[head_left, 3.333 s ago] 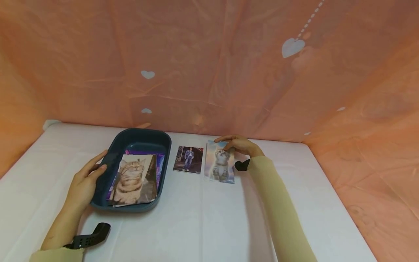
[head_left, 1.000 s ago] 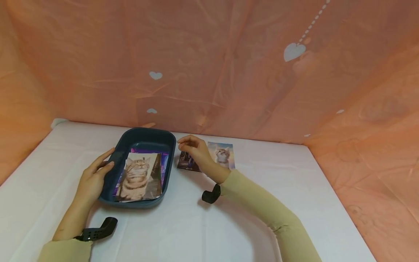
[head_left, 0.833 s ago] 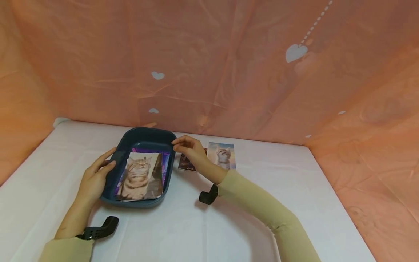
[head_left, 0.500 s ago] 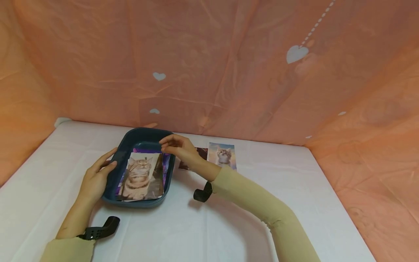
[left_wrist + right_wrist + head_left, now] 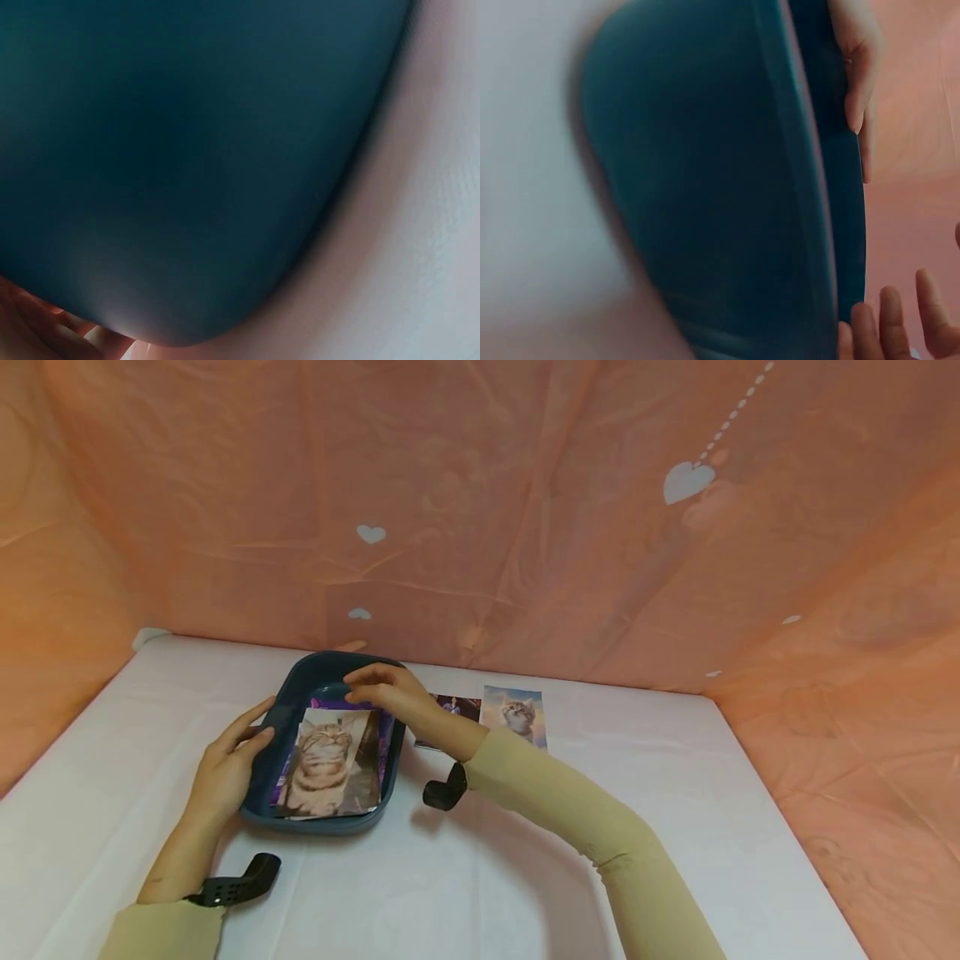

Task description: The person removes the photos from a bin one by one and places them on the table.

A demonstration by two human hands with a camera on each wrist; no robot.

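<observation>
Peach curtain (image 5: 525, 510) with white hearts (image 5: 686, 481) behind; white-covered table (image 5: 450, 877) below; soft, even light

We see a dark teal oval plastic tray (image 5: 300, 681) on the white-covered bench (image 5: 480, 877), with a cat photo print (image 5: 328, 762) lying in it atop other prints. To its right lie a photo of a standing person (image 5: 450, 706) and, further right, a kitten photo (image 5: 516, 714). Behind everything hangs an orange sheet with white hearts (image 5: 480, 510).

My right hand (image 5: 386, 692) has left the kitten photo (image 5: 516, 713) on the white tabletop, crossed left past the photo of a standing person (image 5: 452, 704), and now hovers over the far end of the dark blue tray (image 5: 300, 681).
</observation>
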